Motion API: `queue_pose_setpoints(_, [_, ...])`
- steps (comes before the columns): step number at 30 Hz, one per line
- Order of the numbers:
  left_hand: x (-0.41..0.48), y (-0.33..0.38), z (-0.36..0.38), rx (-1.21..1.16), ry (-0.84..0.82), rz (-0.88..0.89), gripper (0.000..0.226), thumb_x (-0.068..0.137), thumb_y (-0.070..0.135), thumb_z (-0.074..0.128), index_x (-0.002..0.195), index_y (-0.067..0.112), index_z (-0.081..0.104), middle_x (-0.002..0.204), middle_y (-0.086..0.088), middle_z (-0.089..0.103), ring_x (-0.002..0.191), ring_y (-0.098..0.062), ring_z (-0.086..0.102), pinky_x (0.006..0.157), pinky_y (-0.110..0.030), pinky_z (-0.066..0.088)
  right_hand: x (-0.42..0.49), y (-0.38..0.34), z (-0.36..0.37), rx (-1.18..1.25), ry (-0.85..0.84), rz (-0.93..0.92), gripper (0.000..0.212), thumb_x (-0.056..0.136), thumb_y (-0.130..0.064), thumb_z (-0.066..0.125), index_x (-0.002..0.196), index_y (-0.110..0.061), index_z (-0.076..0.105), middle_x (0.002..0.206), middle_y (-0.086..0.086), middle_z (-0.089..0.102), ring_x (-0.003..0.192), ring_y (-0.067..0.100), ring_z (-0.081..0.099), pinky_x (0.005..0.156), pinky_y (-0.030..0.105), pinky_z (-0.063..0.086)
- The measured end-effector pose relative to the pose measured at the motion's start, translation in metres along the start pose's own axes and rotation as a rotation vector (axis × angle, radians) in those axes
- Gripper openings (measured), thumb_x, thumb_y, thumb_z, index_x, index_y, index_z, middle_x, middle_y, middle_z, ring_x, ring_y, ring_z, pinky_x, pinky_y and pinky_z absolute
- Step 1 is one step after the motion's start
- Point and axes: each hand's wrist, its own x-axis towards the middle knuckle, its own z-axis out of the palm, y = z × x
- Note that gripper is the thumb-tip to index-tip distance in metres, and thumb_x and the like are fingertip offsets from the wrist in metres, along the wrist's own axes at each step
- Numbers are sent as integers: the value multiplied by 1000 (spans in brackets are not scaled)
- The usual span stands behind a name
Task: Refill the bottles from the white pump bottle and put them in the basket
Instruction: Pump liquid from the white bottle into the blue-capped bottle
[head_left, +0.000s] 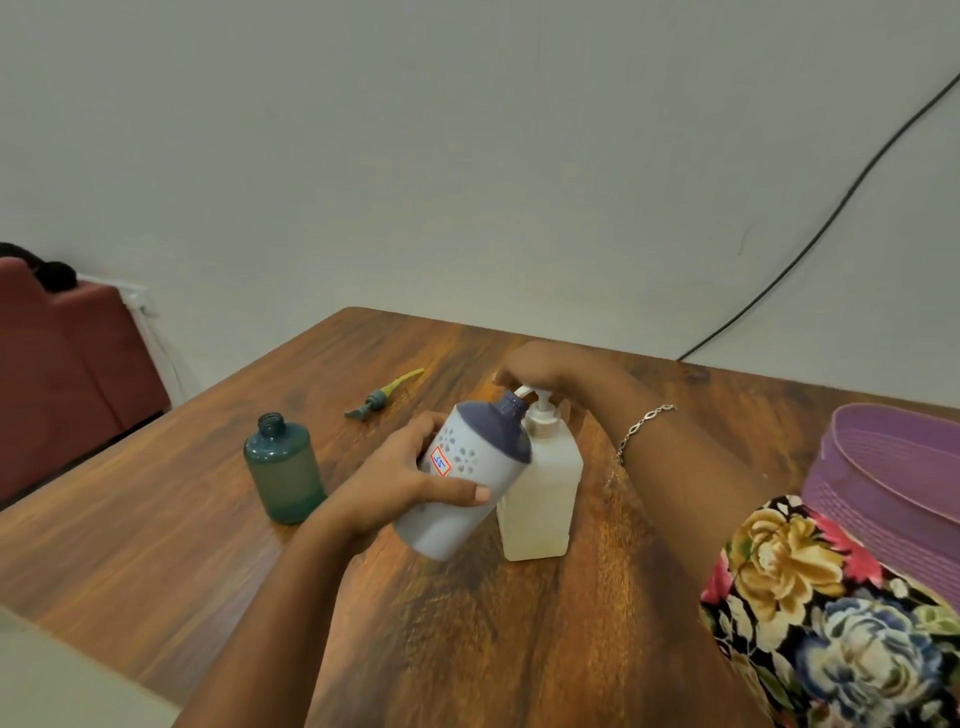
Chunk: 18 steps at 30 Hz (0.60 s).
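- White pump bottle (540, 493) stands upright on the wooden table (467, 649), holding pale liquid. It is our landmark here.
- Blue-topped bottle (457, 519) is just left of it, touching or nearly so. It is lifted and tilted, with its open neck up against the pump spout.
- Left hand (395, 483) wraps the blue-topped bottle's mid body, thumb across the front and fingers behind. It looks like a firm hold.
- Right hand (535, 364) sits on top of the pump head. We see only its back, so we cannot tell if the fingers curl round it.
- Teal bottle (283, 467) stands uncapped, well left of the pump bottle. A loose pump cap (376, 400) lies behind-left of it.
- Purple basket (857, 499) is well to the right, at the table edge.
- We judge this to be the filling step, with nothing basketed yet.
- Handling: the blue-topped bottle is rigid smooth plastic. It is likely light now and will get heavier, and slick if soap drips.
- We would grip its mid body and keep the neck under the spout.
- The pump bottle could tip under an off-centre press, so push straight down.
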Motion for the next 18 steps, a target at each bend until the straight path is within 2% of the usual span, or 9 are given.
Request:
queue_pose_setpoints(4, [2, 1, -1, -23, -16, 19, 82, 46, 45, 79, 120, 24, 50, 111, -2, 63, 96, -19, 65, 82, -38, 57, 5, 0, -1, -80, -37, -31, 26, 97, -11, 38, 99, 4, 59, 107, 24, 56, 84, 28, 46, 73, 34, 40])
queue_pose_setpoints(6, [1, -1, -1, -36, -21, 37, 80, 46, 45, 78, 118, 24, 51, 107, 0, 65, 93, -18, 66, 79, -36, 57, 7, 1, 2, -105, -55, -25, 28, 97, -10, 37, 101, 5, 61, 106, 23, 55, 81, 27, 46, 69, 31, 40])
queue_pose_setpoints(10, [1, -5, -5, -41, -24, 47, 79, 43, 47, 77, 114, 23, 54, 101, 0, 67, 89, -17, 67, 75, -34, 58, 5, -2, 9, -103, -31, 4, 34, 99, -10, 34, 114, 10, 57, 112, 23, 56, 71, 20, 45, 45, 22, 39])
queue_pose_setpoints(12, [4, -6, -8, -35, -35, 52, 79, 43, 48, 77, 114, 24, 54, 102, -1, 67, 90, -19, 67, 77, -37, 58, 2, -4, 9, -72, -22, 27, 29, 100, -10, 32, 105, 5, 56, 92, 15, 54, 63, 16, 41, 48, 21, 45])
queue_pose_setpoints(14, [9, -7, -9, -33, -54, 62, 79, 43, 48, 77, 114, 24, 54, 103, -1, 67, 90, -20, 67, 78, -39, 58, 2, -2, 6, -35, -27, 38, 26, 101, -14, 33, 98, -4, 57, 85, 7, 50, 72, 20, 48, 58, 26, 45])
queue_pose_setpoints(16, [12, -7, -8, -29, -71, 72, 80, 43, 50, 77, 115, 24, 54, 104, -2, 66, 91, -21, 67, 78, -39, 57, -3, -3, 0, 79, -54, 104, 31, 100, -28, 39, 113, -5, 55, 105, 10, 55, 97, 26, 56, 60, 26, 42])
queue_pose_setpoints(18, [15, -7, -6, -37, -81, 78, 81, 43, 50, 77, 115, 23, 54, 105, -3, 66, 91, -22, 67, 77, -39, 57, -4, -6, -7, 124, -82, 161, 56, 97, -46, 40, 133, -4, 44, 128, 15, 50, 111, 34, 52, 55, 32, 41])
